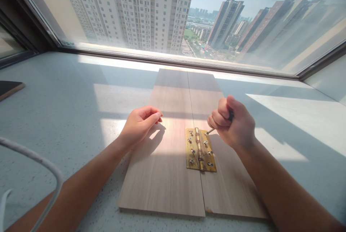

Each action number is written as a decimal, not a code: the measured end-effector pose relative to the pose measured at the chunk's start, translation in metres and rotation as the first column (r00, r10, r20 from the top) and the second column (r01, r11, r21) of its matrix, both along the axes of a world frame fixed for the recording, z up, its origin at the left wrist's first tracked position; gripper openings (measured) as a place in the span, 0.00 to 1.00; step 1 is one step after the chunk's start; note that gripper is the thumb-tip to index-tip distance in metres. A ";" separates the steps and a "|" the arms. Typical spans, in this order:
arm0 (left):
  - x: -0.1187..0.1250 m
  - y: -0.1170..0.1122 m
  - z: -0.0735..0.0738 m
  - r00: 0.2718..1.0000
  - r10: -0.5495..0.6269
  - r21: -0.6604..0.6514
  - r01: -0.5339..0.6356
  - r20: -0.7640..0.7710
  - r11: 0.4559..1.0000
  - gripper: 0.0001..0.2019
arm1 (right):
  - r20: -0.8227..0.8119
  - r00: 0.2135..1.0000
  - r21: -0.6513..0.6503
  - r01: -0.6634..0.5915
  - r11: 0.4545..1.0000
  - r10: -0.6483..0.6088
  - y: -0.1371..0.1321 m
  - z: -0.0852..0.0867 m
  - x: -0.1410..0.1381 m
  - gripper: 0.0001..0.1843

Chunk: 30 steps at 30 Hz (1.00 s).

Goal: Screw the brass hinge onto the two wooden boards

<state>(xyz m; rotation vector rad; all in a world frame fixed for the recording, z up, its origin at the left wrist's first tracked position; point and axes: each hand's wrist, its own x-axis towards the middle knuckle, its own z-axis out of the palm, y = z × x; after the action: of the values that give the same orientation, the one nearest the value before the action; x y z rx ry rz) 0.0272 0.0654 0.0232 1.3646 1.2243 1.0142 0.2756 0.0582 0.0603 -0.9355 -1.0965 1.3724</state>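
Note:
My right hand (234, 122) is wrapped round the dark handle of a screwdriver (211, 131). Its thin shaft slants down to a screw at the upper right of a brass hinge (199, 149). Several screws sit in the holes of both hinge leaves, some seeming to stand proud. The hinge spans the seam between a left wooden board (162, 174) and a right wooden board (235, 185), which lie side by side. Over the left board's edge rests my left hand (143, 122), thumb and fingers pinched together; whatever they hold, if anything, is hidden.
A speckled white windowsill (67, 116) carries the boards. Behind them stands a large window (151, 16) in a dark frame. At the lower left a white cable (40, 160) curves over my left forearm. A dark flat piece (9, 88) lies at the far left.

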 end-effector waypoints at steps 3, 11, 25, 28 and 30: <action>0.000 0.001 -0.002 1.000 0.009 0.004 -0.009 0.000 1.000 0.10 | -0.052 0.998 -0.025 -0.018 1.000 0.017 0.002 0.000 0.001 0.13; 0.001 0.002 -0.002 1.000 0.006 0.005 -0.007 0.024 1.000 0.10 | 0.188 0.864 0.105 0.454 0.885 -0.466 -0.001 0.008 -0.015 0.05; 0.001 0.001 -0.003 1.000 0.002 -0.005 -0.002 -0.007 1.000 0.09 | 0.043 0.988 0.224 0.137 0.965 -0.150 -0.013 -0.002 -0.021 0.06; 0.000 0.001 -0.002 1.000 0.002 -0.007 -0.002 -0.011 1.000 0.09 | -0.001 0.978 0.191 0.203 0.960 -0.206 -0.009 -0.002 -0.020 0.04; 0.000 0.001 -0.001 1.000 0.004 -0.005 -0.004 -0.016 1.000 0.09 | -0.006 0.934 0.192 0.351 0.917 -0.356 -0.007 -0.003 -0.019 0.09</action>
<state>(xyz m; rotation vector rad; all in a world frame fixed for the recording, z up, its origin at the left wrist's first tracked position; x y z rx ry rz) 0.0270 0.0663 0.0225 1.3690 1.2412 1.0048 0.2562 0.0515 0.0575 -0.9610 -1.0021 0.9430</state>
